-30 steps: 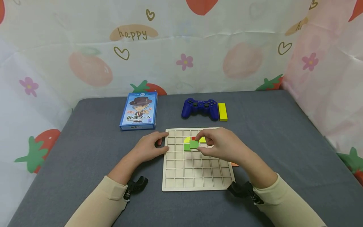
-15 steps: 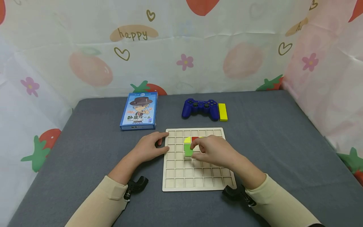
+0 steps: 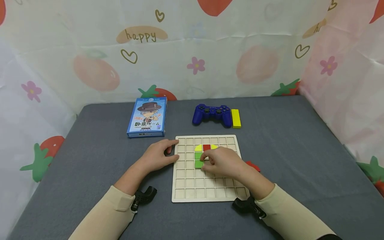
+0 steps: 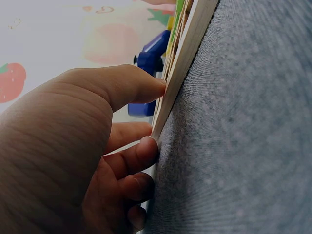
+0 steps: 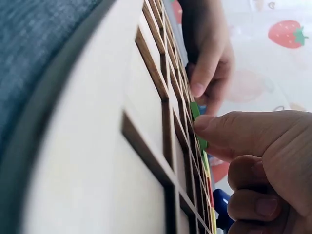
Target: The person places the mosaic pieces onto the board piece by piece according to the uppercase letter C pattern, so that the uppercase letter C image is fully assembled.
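A pale wooden grid board [image 3: 184,193] lies on the grey cloth in the head view. My right hand [image 3: 223,162] is over its middle, thumb and index finger pinching a green square tile [image 3: 198,164] at a cell. In the right wrist view the thumb presses against the green tile's edge. Just above it sits another green tile [image 3: 198,155]. A yellow rounded tile [image 3: 198,148] and a red tile [image 3: 206,147] lie in the row above, beside a second yellow tile [image 3: 214,146] partly hidden by the hand. My left hand [image 3: 156,155] rests thumb and fingertips against the board's left edge.
Behind the board stand a blue game box [image 3: 147,116], a dark blue game controller [image 3: 211,115] and a yellow block [image 3: 236,118]. A red piece [image 3: 253,165] shows to the board's right, partly behind the right arm. A patterned cloth backdrop rises at the table's rear.
My right hand has moved the green tile down and slightly left, to the cell below the other green tile. A red piece now shows right of the board. The left hand has stayed still.
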Tool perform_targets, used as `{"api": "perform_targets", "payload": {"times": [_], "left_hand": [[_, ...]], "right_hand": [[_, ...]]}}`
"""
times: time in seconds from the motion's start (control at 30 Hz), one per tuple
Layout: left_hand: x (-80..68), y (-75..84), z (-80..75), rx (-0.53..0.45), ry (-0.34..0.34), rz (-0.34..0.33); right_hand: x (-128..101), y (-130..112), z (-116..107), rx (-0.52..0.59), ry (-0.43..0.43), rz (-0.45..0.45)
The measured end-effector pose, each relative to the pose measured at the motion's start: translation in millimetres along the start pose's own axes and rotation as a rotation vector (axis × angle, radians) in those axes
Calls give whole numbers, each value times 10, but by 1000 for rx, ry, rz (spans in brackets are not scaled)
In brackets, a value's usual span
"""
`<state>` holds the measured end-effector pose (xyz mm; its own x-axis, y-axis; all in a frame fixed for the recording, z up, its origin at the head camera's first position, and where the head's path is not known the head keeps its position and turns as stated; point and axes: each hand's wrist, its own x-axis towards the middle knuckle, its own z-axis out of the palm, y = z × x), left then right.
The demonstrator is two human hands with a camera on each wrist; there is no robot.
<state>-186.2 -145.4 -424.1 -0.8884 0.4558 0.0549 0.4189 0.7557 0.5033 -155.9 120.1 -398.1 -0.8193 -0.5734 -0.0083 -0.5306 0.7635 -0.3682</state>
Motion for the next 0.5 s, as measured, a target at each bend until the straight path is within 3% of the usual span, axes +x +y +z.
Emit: {"api": "perform_targets", "payload": {"times": [0.5], "left_hand": [[6, -19, 11, -2, 1, -2]], "right_hand": [[2, -6, 28, -17, 29, 18]]}}
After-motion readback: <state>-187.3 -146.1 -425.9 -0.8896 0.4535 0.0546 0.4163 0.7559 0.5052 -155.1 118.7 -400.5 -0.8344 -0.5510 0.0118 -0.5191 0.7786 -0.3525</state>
